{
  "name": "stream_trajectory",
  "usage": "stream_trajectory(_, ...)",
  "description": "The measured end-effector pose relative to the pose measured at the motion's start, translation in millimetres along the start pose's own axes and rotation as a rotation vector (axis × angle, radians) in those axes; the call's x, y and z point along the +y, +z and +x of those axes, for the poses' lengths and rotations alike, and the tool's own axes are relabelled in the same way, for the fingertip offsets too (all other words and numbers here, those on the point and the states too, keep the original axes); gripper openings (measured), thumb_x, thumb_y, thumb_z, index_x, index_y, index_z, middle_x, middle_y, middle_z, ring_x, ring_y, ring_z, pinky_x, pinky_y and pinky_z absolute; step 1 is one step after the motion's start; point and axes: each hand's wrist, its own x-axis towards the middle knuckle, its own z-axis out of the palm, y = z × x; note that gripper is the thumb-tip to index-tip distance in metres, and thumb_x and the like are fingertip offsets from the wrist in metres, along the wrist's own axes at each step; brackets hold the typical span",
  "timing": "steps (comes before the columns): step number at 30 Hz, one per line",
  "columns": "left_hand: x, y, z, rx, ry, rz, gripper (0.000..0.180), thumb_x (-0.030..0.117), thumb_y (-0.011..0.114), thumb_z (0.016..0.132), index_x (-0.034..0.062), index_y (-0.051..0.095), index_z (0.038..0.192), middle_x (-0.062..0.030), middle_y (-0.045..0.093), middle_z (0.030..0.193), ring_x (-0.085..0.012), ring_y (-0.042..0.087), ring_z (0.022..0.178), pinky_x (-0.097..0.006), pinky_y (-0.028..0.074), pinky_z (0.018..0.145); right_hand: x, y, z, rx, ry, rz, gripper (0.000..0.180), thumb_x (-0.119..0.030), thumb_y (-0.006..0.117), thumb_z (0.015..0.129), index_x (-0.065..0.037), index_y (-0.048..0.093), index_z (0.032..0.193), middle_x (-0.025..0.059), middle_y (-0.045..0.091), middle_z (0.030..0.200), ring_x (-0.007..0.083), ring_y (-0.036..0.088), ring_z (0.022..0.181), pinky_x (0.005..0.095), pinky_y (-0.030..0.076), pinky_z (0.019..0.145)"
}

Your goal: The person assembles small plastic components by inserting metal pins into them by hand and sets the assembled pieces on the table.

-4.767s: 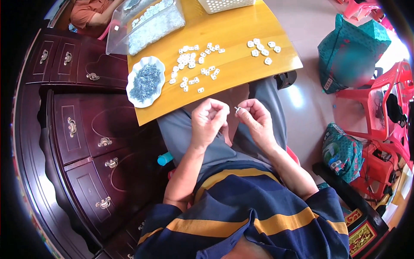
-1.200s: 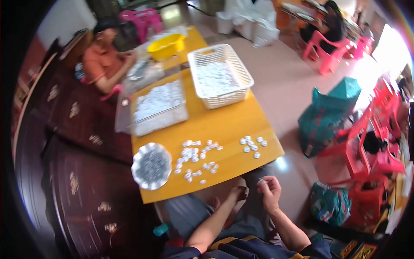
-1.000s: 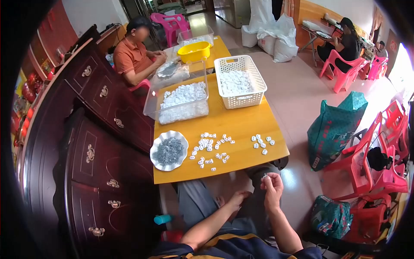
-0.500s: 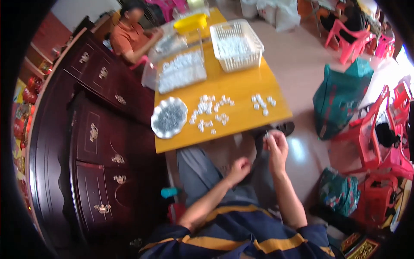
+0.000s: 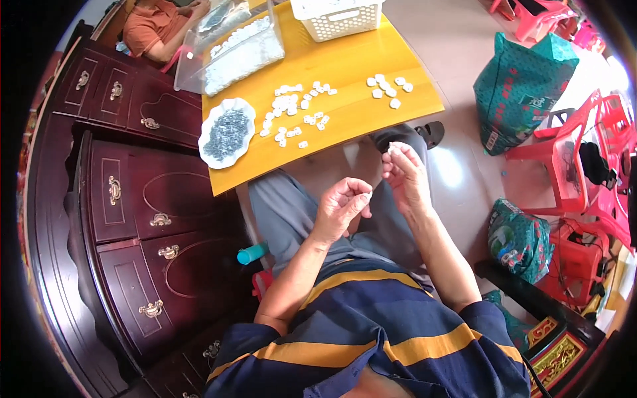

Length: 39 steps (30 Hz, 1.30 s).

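Home-like room, dark wooden cabinets (image 5: 142,172), red plastic chairs (image 5: 539,151)

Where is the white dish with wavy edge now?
In the head view, the wavy-edged white dish stands at the yellow table's near left corner, left of the scattered white pieces.

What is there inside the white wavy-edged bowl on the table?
The bowl holds a heap of small, thin, dark grey pieces. The heap covers the bowl's middle, so what lies beneath cannot be seen.
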Motion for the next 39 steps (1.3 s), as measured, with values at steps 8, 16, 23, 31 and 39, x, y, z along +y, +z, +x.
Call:
stream_trajectory(8, -13, 23, 3, -0.077, -0.042, 0.058, 0.023, 0.000, 0.067, 0.094, 0.0009, 0.064, 0.117, 0.0001, 0.065, 0.094, -0.0064, 0.062, 0.078, -0.023, 0.054, 0.073, 22, 0, -6, -0.056, 0.160, 0.188, 0.018, -0.019, 0.068, 0.096, -0.012, 0.060, 0.111, 0.0013, 0.068, 0.092, 0.0090, 0.063, 0.076, 0.0233, 0.056, 0.069)
stream_trajectory(16, 4, 36, 9, 0.004, 0.563, 0.774, 0.018, -0.004, 0.069, 0.084, -0.0001, 0.065, 0.101, -0.0100, 0.065, 0.088, -0.0247, 0.066, 0.074, -0.030, 0.054, 0.070, 27, 4, -8, -0.092, 0.181, 0.224, 0.020, -0.019, 0.068, 0.096, -0.012, 0.061, 0.112, 0.0017, 0.067, 0.091, 0.0104, 0.063, 0.073, 0.0229, 0.055, 0.067)
stream_trajectory(23, 17, 12, -15, 0.231, 0.200, 0.228, 0.007, 0.006, 0.063, 0.098, 0.0026, 0.065, 0.104, -0.0031, 0.069, 0.089, -0.0058, 0.064, 0.071, -0.021, 0.053, 0.066, 24, 18, -24, -0.196, -0.063, -0.236, 0.010, -0.011, 0.064, 0.099, -0.007, 0.062, 0.107, 0.0006, 0.067, 0.090, 0.0064, 0.060, 0.079, 0.0196, 0.048, 0.073)
stream_trajectory(31, 36, -22, -13, 0.392, 0.266, 0.392, 0.021, 0.011, 0.066, 0.098, -0.0003, 0.065, 0.116, -0.0066, 0.069, 0.090, -0.0106, 0.065, 0.072, -0.023, 0.053, 0.068, 36, 22, -32, -0.334, -0.152, -0.597, 0.011, -0.009, 0.063, 0.100, -0.002, 0.062, 0.108, -0.0008, 0.066, 0.090, 0.0036, 0.058, 0.081, 0.0189, 0.047, 0.075)
stream_trajectory(39, 31, -26, -11, 0.347, 0.254, 0.447, 0.020, 0.008, 0.063, 0.100, -0.0018, 0.066, 0.117, -0.0055, 0.071, 0.094, -0.0090, 0.066, 0.078, -0.023, 0.055, 0.067, 38, 21, -35, -0.320, -0.101, -0.609, 0.013, -0.008, 0.064, 0.098, 0.000, 0.062, 0.108, 0.0003, 0.067, 0.086, 0.0037, 0.060, 0.076, 0.0197, 0.050, 0.069)
